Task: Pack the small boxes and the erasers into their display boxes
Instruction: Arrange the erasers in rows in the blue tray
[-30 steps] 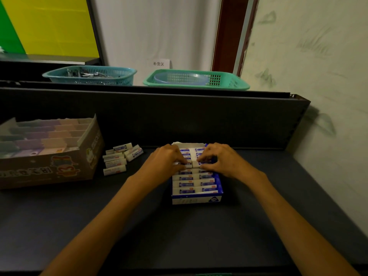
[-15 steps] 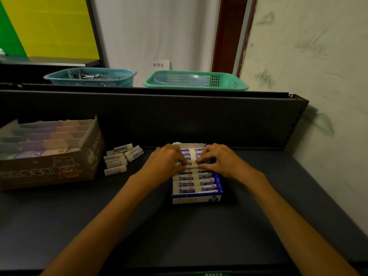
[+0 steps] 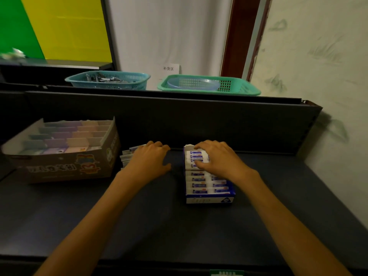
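A blue and white display box [image 3: 209, 199] stands at the middle of the dark shelf, filled with rows of white erasers [image 3: 199, 179] in blue sleeves. My right hand [image 3: 217, 158] lies over the far rows, fingers bent down onto the erasers. My left hand [image 3: 148, 159] is off to the left, over a small pile of loose erasers [image 3: 127, 154] that it mostly hides; whether it holds one does not show. A larger cardboard display box [image 3: 63, 168] with pastel small boxes in rows sits at the left.
A dark back panel [image 3: 179, 120] rises behind the shelf. On top of it stand a blue basket [image 3: 107, 79] and a green basket [image 3: 209, 85]. A pale wall [image 3: 328, 96] closes the right side.
My left hand left the eraser box and moved left onto the loose erasers. My right hand stayed on the box. The view shifted slightly rightward.
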The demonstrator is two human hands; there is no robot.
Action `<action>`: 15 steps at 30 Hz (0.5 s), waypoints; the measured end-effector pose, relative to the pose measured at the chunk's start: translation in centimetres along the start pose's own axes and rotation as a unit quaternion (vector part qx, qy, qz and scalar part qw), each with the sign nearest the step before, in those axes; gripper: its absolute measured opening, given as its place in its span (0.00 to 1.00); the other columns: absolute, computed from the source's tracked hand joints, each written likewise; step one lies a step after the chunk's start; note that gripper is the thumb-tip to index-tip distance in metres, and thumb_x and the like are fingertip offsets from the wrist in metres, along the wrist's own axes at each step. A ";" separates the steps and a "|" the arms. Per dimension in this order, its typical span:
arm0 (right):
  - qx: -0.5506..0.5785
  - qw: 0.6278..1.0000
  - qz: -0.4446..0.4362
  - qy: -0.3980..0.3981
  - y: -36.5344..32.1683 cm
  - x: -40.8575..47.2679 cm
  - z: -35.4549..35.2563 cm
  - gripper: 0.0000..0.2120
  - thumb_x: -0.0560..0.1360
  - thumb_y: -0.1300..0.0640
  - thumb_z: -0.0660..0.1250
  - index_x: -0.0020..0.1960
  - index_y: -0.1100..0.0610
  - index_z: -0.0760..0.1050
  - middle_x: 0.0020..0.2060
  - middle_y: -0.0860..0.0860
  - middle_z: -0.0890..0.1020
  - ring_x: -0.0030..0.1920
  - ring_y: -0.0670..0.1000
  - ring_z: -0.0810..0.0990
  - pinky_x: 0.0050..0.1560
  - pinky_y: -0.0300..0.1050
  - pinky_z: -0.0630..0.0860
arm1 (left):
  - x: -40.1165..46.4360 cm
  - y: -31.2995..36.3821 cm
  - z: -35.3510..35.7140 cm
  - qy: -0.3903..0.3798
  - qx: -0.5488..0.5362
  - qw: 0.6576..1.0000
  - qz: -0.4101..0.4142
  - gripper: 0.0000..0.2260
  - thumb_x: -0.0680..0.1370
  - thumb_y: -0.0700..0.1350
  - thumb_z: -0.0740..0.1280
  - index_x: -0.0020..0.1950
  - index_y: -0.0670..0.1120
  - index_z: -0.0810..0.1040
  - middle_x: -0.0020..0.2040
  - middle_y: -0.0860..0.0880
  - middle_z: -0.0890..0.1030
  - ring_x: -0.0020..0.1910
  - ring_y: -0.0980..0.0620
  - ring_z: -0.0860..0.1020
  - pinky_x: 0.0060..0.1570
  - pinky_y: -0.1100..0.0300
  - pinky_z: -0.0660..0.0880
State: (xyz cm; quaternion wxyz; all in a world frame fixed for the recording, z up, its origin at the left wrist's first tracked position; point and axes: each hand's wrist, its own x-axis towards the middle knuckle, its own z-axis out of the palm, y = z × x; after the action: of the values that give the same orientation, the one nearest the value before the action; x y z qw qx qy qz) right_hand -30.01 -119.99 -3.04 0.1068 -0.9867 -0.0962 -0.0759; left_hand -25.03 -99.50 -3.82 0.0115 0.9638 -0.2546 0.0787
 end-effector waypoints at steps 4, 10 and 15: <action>0.000 1.000 -0.013 -0.009 -2.2 0.9 0.3 0.26 0.77 0.47 0.64 0.72 0.49 0.62 0.69 0.49 0.68 0.68 0.51 0.65 0.67 0.46 0.60 | -1.7 -2.5 -0.5 -0.005 0.004 1.000 -0.019 0.26 0.76 0.57 0.63 0.72 0.51 0.63 0.67 0.48 0.70 0.65 0.47 0.68 0.60 0.52 0.68; -0.007 0.999 -0.046 -0.009 -5.1 2.9 1.9 0.26 0.77 0.46 0.64 0.72 0.49 0.62 0.69 0.49 0.69 0.68 0.50 0.66 0.68 0.45 0.60 | -4.0 -5.3 -0.7 -0.022 -0.004 0.999 -0.042 0.28 0.76 0.56 0.65 0.73 0.50 0.61 0.70 0.48 0.67 0.67 0.47 0.67 0.62 0.52 0.67; -0.006 0.997 -0.065 -0.028 -6.9 4.1 3.1 0.26 0.77 0.46 0.64 0.72 0.49 0.63 0.68 0.50 0.69 0.67 0.51 0.67 0.66 0.45 0.61 | -5.3 -6.6 -0.1 -0.026 -0.018 0.999 -0.044 0.27 0.75 0.55 0.66 0.72 0.51 0.64 0.69 0.49 0.68 0.66 0.49 0.68 0.61 0.54 0.69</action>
State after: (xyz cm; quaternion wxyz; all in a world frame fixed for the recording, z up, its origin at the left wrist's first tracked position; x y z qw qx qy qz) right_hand -27.10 -111.92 -4.01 0.0929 -0.9808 -0.1624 -0.0558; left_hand -26.29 -91.18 -4.48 0.0260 0.9755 -0.2131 0.0485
